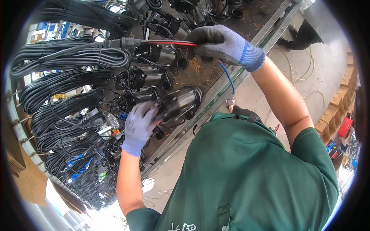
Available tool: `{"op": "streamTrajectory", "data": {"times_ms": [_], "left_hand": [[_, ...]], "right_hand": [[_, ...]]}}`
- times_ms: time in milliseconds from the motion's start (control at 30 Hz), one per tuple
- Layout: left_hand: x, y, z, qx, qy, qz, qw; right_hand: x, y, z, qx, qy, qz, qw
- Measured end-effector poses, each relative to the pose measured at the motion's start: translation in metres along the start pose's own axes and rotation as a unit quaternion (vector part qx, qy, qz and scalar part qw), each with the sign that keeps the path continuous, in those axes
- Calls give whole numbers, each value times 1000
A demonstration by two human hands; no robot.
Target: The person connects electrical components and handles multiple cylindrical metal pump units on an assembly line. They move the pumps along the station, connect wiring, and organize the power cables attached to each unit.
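Note:
My left hand (139,125), in a grey-blue glove, closes on the black end of a submersible pump (179,103) with a shiny metal cylinder. The pump is tilted and slightly blurred near the bench edge. My right hand (217,43), gloved with a dark palm, is closed round something its fingers mostly hide. From its finger side a thin red and grey length (169,42) reaches toward a black plug (128,43) on a coiled cable. A blue hose or cord (227,77) hangs below that hand. Similar pumps (154,54) lie in a row beyond.
Bundled black cables (73,54) fill the left side along a rack. A metal rail (216,96) edges the dark, stained bench (202,75). Pale hoses (295,73) lie on the floor, with cardboard boxes (333,106) and a red box (345,127) at right.

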State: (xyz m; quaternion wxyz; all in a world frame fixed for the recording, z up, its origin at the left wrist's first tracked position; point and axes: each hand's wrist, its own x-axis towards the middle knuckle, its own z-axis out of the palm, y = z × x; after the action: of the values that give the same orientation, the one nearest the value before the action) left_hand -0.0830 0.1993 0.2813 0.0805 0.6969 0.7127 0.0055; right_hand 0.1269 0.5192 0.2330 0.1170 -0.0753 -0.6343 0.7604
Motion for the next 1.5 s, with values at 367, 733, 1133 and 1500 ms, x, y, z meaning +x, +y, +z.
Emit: {"op": "streamTrajectory", "data": {"times_ms": [367, 733, 1133, 1500], "left_hand": [[208, -23, 10, -76, -109, -391, 911], [236, -28, 23, -58, -67, -376, 922], [171, -45, 42, -184, 45, -288, 939], [-75, -11, 44, -134, 80, -292, 943]], "right_hand": [[1, -10, -20, -40, 38, -48, 997], [-1, -16, -25, 38, 13, -4, 999], [32, -26, -11, -239, -30, -138, 961], [50, -39, 27, -174, -61, -41, 982]]}}
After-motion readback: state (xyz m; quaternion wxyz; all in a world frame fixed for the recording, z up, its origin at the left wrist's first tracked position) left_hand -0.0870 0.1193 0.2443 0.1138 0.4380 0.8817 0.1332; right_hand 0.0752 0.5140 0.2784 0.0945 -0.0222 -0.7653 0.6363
